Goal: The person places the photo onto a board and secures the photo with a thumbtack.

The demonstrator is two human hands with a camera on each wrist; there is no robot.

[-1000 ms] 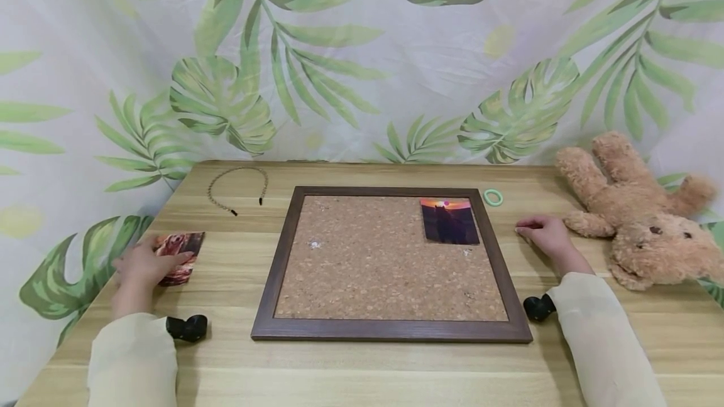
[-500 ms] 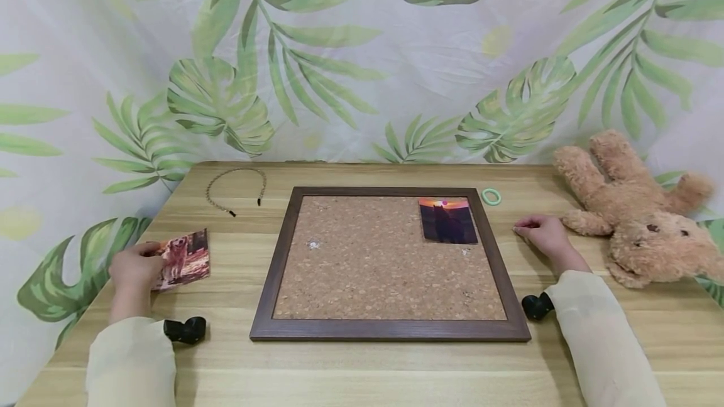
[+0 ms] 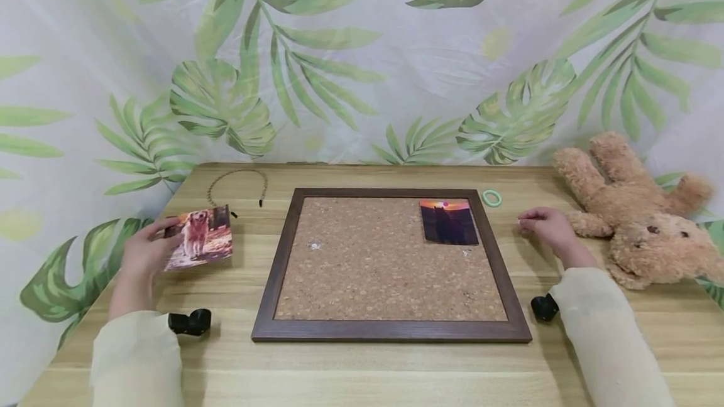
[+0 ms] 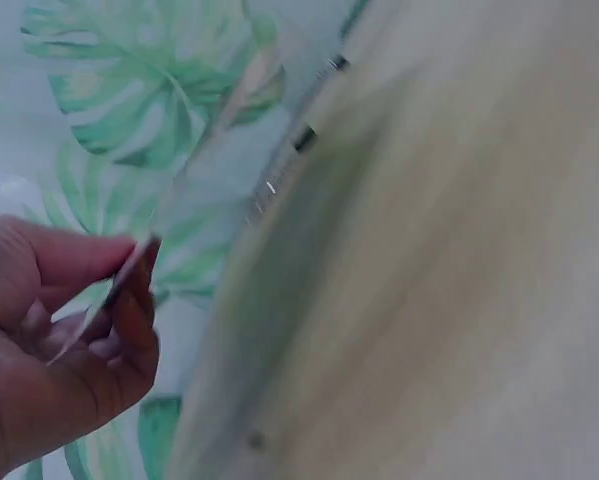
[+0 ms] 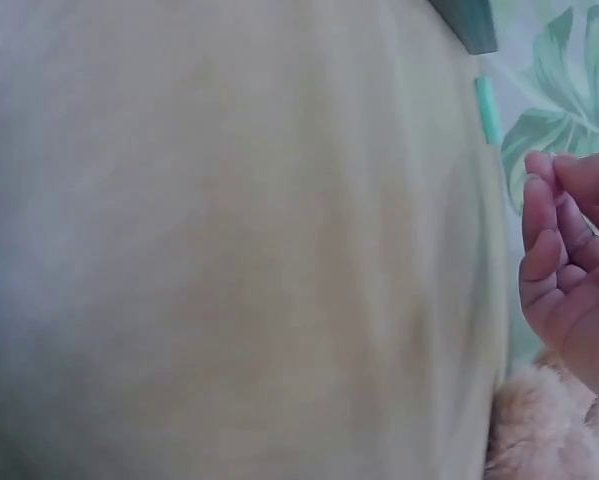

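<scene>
- Left hand [image 3: 144, 250]: pinches dog photograph [image 3: 200, 237], raised above table [image 3: 362, 374] near its left edge.
- Right hand [image 3: 551, 231]: fingertips together, near teddy bear [image 3: 628, 193]; whether anything is held, cannot tell.
- Sunset photograph [image 3: 449, 223]: far right corner of corkboard [image 3: 367, 269].

Bench [image 3: 407, 372]: 1. Framed cork board [image 3: 390, 330]: 1. Photos: 2, of which dog print [image 3: 198, 234] 1, sunset print [image 3: 450, 225] 1. Thin curved band [image 3: 247, 170]: 1, with black tips [image 3: 261, 203], 2. Green ring [image 3: 492, 198]: 1. Plush bear [image 3: 633, 196]: 1. Hands: 2, one left hand [image 3: 143, 253], one right hand [image 3: 550, 230]. Cream sleeves [image 3: 137, 357]: 2. Black wrist units [image 3: 190, 323]: 2. Leaf-print backdrop [image 3: 430, 68]: 1. Pale specks on cork [image 3: 314, 245]: several, too small to count
</scene>
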